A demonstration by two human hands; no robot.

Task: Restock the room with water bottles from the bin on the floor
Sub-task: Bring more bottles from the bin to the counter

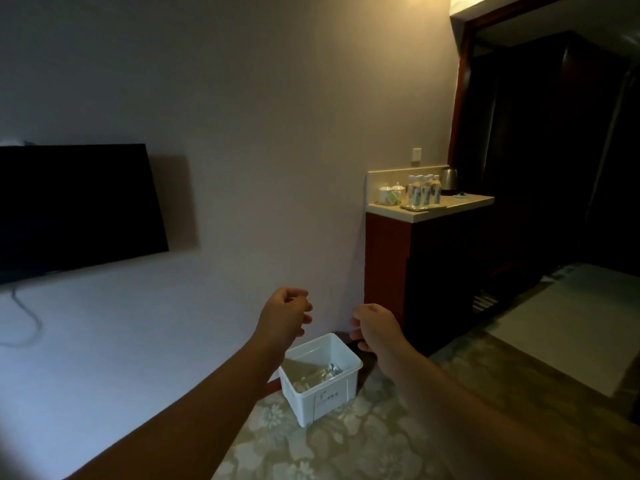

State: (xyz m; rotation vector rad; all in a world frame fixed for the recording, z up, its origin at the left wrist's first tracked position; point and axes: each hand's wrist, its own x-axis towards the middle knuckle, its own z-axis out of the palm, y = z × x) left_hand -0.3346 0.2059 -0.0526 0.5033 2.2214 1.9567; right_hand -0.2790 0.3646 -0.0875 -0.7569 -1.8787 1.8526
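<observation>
Counts in a dim hotel room

Two hands are raised: one left hand [285,315] and one right hand [375,329]. One white plastic bin [322,400] stands on the floral carpet, holding perhaps three or four clear bottles in the bin [318,375], too jumbled to count surely. One cabinet [415,271] carries one tray [414,206] with about five upright water bottles [423,190], two lidded white cups [391,192] and one steel electric kettle [449,180]. One wall-mounted television [76,206] and one wall socket [417,154] complete the tally.
</observation>
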